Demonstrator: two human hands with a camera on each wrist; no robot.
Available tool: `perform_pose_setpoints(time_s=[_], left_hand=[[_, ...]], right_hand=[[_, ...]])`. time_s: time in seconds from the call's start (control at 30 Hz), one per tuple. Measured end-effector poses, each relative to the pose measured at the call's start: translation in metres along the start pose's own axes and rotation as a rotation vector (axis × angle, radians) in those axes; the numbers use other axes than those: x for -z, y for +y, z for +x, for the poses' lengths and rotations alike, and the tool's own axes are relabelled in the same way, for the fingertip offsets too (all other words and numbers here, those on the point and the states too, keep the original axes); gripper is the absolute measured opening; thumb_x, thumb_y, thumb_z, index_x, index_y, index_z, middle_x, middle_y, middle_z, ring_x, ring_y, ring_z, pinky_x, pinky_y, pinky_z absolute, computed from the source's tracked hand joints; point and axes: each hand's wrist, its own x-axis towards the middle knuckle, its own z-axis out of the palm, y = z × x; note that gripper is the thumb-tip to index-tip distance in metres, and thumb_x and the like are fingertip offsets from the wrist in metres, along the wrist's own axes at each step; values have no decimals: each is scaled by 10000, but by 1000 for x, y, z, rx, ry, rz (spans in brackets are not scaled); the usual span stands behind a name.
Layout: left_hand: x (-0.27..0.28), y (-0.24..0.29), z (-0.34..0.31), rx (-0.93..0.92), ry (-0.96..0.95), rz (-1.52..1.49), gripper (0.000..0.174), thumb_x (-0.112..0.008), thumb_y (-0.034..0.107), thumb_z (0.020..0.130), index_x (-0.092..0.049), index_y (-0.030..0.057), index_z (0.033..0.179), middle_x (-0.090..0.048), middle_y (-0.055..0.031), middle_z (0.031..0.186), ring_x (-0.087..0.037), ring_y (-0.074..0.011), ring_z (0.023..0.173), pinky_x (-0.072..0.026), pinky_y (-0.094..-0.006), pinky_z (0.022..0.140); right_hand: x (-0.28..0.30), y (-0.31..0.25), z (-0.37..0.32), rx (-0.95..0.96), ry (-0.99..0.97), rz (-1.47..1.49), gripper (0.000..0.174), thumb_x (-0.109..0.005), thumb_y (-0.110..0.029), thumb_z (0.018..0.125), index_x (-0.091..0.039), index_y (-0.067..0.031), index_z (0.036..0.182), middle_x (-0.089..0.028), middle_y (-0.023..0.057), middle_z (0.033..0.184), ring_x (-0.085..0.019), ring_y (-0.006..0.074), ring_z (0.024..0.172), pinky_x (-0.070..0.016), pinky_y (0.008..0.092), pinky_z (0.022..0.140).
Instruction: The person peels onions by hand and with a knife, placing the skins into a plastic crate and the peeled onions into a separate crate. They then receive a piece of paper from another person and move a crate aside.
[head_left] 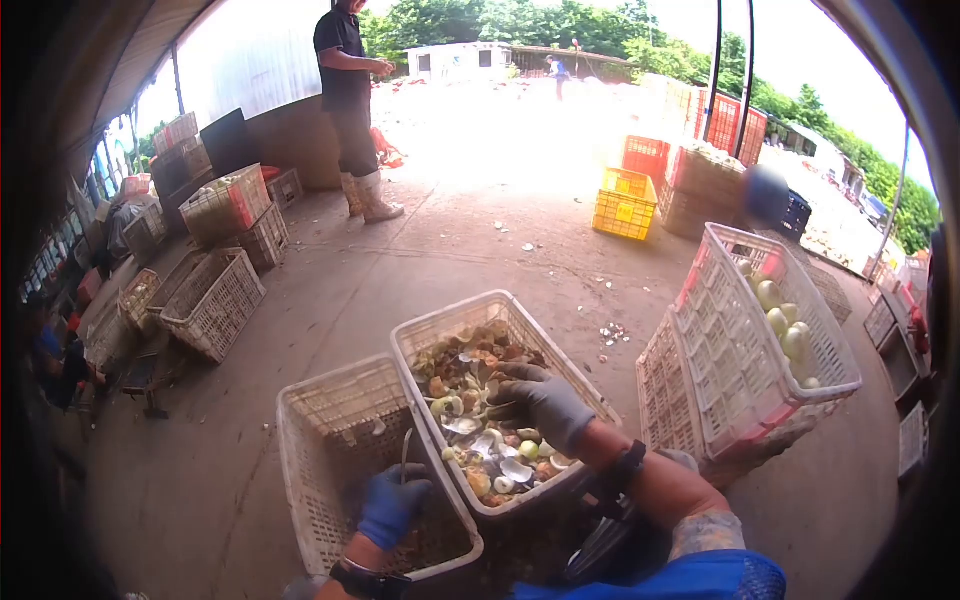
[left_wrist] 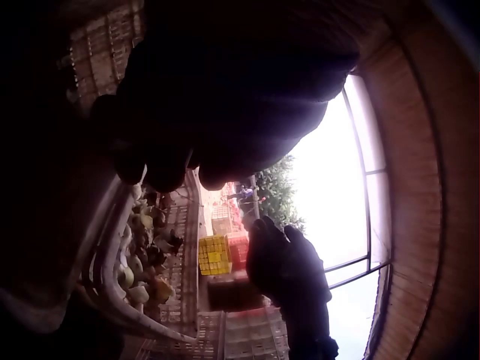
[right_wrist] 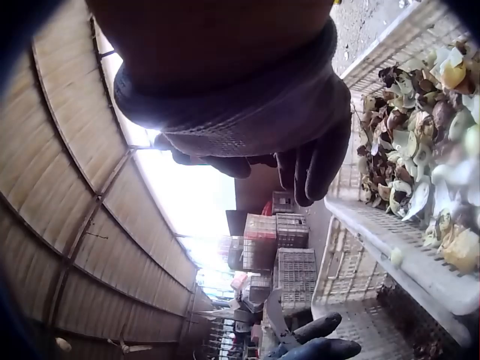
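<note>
My left hand [head_left: 395, 505], in a blue glove, is over the left plastic crate [head_left: 303, 450]. It grips a knife, whose thin blade [right_wrist: 278, 319] stands up from the fingers in the right wrist view. Dark scraps lie low inside that crate. In a grey glove, my right hand [head_left: 545, 405] reaches over the neighbouring crate [head_left: 450, 308] with its fingers extended and holds nothing visible. Beneath it lies a heap of onion skins and trimmings [head_left: 470, 370], with several pale onion pieces [head_left: 515, 470] at the near end.
At the right, stacked crates [head_left: 690, 385] carry peeled onions [head_left: 790, 335] in the top one. A yellow crate [head_left: 625, 205] and more stacks stand farther back. Several crates [head_left: 215, 300] occupy the left side. A person [head_left: 350, 110] in boots stands ahead, and peel bits [head_left: 613, 332] dot the concrete floor.
</note>
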Motion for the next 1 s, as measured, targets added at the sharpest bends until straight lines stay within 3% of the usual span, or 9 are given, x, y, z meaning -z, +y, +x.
perform_pose_setpoints(time_s=[0.37, 0.43, 0.47, 0.53, 0.73, 0.8, 0.9, 0.93, 1.0], left_hand=[[14, -2, 14, 32, -48, -90, 349, -721, 45, 844, -674, -41, 1180, -729, -94, 871, -693, -157, 718, -557, -286, 613], [13, -1, 14, 42, -60, -73, 355, -715, 37, 847, -669, -40, 1190, -728, -96, 870, -694, -161, 721, -555, -287, 601], [13, -3, 14, 58, -65, -114, 373, -706, 35, 851, -656, -43, 1213, -723, -95, 875, -691, -166, 714, -558, -291, 595], [13, -7, 15, 79, -69, -157, 392, -696, 33, 856, -643, -46, 1236, -719, -95, 880, -689, -170, 708, -560, -296, 589], [35, 27, 15, -31, 61, -506, 460, -648, 23, 884, -577, -39, 1334, -693, -118, 902, -682, -194, 699, -561, -332, 536], [72, 31, 23, -231, 191, -872, 450, -647, 22, 881, -571, -14, 1323, -670, -137, 924, -687, -204, 712, -557, -342, 503], [102, -28, 64, 38, -114, -1188, 424, -653, 36, 869, -569, 7, 1283, -653, -146, 918, -689, -226, 688, -568, -359, 493], [73, -7, 42, 23, 156, -705, 394, -667, 54, 840, -578, 6, 1220, -647, -146, 885, -691, -251, 679, -580, -371, 501], [44, -7, 31, -28, 126, -636, 412, -663, 58, 831, -572, -1, 1228, -649, -156, 866, -687, -264, 663, -583, -380, 499]], right_hand=[[-7, 36, 33, -41, -36, -204, 565, -686, -124, 951, -476, -23, 1466, -714, 120, 1077, -746, 200, 885, -625, 296, 747], [3, 52, 47, 99, -150, -414, 553, -691, -122, 940, -499, -16, 1448, -713, 123, 1087, -745, 198, 886, -626, 297, 758], [-17, 33, 32, -56, -64, -288, 543, -692, -125, 933, -516, -9, 1433, -714, 120, 1095, -741, 193, 908, -623, 296, 782], [-26, 27, 28, -74, -61, -260, 541, -694, -131, 933, -519, -10, 1431, -715, 120, 1097, -739, 191, 920, -619, 295, 794], [-35, 27, 24, -80, -77, -269, 546, -693, -146, 920, -538, -8, 1425, -713, 121, 1111, -727, 177, 913, -600, 286, 801], [-34, 24, 20, -79, -72, -275, 534, -695, -154, 935, -536, -22, 1427, -713, 112, 1120, -734, 179, 933, -603, 284, 821], [-35, 23, 22, -84, -87, -255, 584, -697, -152, 932, -496, -45, 1469, -714, 100, 1102, -730, 169, 894, -603, 292, 813], [-32, 24, 24, -36, -53, -229, 624, -707, -157, 924, -468, -59, 1493, -704, 100, 1114, -725, 166, 888, -602, 295, 799], [-22, 22, 27, 83, 8, -203, 784, -726, -161, 908, -324, -107, 1578, -662, 114, 1164, -707, 183, 913, -592, 315, 783]])
